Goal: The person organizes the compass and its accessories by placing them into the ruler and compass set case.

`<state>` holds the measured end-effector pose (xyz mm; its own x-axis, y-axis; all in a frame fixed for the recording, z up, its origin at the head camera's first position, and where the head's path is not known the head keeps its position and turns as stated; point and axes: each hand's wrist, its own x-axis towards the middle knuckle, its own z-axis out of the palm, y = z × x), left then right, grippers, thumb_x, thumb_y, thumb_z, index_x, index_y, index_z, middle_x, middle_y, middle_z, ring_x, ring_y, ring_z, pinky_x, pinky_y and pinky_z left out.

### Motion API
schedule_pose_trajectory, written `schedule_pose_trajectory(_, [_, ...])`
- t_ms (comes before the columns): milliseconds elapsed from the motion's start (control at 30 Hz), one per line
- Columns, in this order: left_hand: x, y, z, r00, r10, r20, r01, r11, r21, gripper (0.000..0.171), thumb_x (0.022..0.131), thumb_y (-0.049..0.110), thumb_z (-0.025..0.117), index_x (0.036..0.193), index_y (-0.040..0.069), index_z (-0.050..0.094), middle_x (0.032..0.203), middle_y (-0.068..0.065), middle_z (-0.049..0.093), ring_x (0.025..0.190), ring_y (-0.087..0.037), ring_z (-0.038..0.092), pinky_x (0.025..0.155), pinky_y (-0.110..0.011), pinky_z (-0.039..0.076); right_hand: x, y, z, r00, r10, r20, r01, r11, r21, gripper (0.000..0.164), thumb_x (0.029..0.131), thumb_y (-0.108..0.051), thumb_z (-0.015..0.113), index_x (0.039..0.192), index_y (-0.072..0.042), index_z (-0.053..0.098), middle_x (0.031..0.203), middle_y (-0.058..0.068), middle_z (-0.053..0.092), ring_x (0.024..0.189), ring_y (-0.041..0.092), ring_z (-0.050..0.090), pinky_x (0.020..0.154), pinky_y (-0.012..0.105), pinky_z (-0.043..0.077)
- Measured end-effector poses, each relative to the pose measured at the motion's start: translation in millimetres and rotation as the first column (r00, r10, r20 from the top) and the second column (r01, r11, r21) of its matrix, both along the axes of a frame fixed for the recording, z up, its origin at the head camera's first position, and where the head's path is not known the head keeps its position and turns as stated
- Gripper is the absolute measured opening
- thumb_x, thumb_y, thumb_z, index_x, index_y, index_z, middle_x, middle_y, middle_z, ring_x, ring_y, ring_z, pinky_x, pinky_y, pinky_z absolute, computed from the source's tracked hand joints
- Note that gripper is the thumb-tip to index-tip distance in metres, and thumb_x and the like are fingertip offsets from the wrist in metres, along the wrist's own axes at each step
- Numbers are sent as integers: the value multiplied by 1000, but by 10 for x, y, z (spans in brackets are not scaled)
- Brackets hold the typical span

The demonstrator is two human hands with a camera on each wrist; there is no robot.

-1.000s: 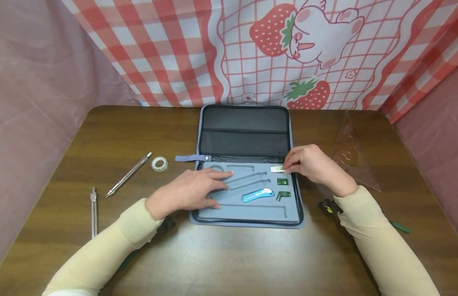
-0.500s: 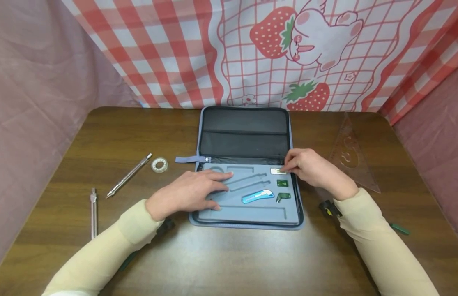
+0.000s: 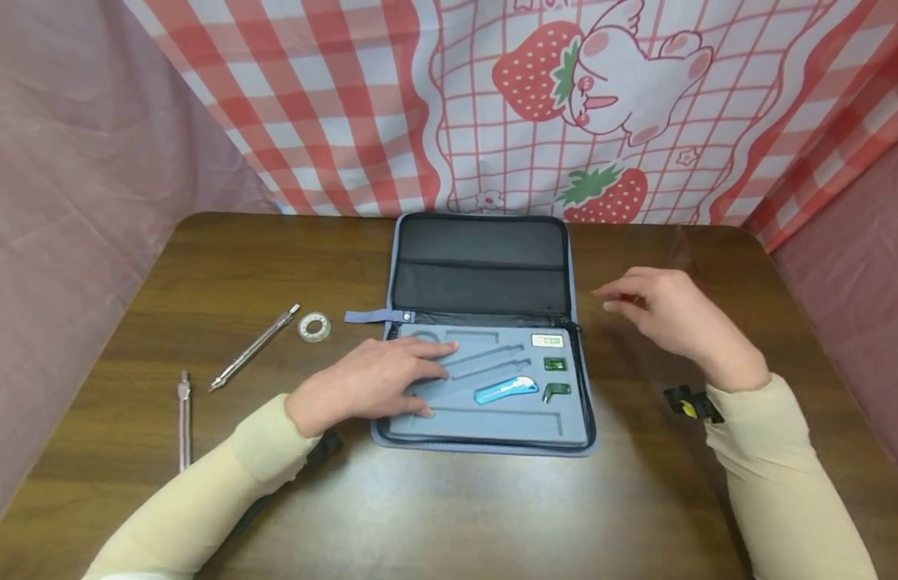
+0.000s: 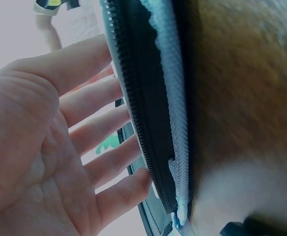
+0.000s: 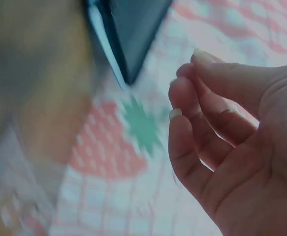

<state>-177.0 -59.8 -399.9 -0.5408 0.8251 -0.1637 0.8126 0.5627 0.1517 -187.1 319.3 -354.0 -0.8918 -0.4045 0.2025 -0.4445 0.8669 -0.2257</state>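
A zip case lies unfolded on the table, with a grey-blue foam tray in its lower half. My left hand rests on the tray's left side, fingers spread and fairly straight. The right hand hovers to the right of the case, fingers loosely bent and holding nothing, as the right wrist view confirms. In the tray sit a white eraser-like block with a green mark, a small dark green block, a dark green L-shaped piece and a blue utility knife.
Left of the case lie a slim silver compass-like tool, a clear tape roll and another silver tool. A transparent set square is mostly hidden behind the right hand. A checked strawberry cloth hangs behind the table.
My right hand has let go of the white block, which now lies in the tray's upper right slot, and has moved up and right off the case. The left hand has stayed put.
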Motion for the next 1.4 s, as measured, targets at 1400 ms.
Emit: schedule_pose_trajectory(1400, [-29,-18,8,1000,-15,18,15,1000,8,55,80,56,60,128,29,56,150,12,24,132,-17,31,74,-34,46,1062,1337,-478,897,-97,431,50,992,118,26,72,-36,72,82,-23,51,72,-16,45,65,-4,41,57,24,36])
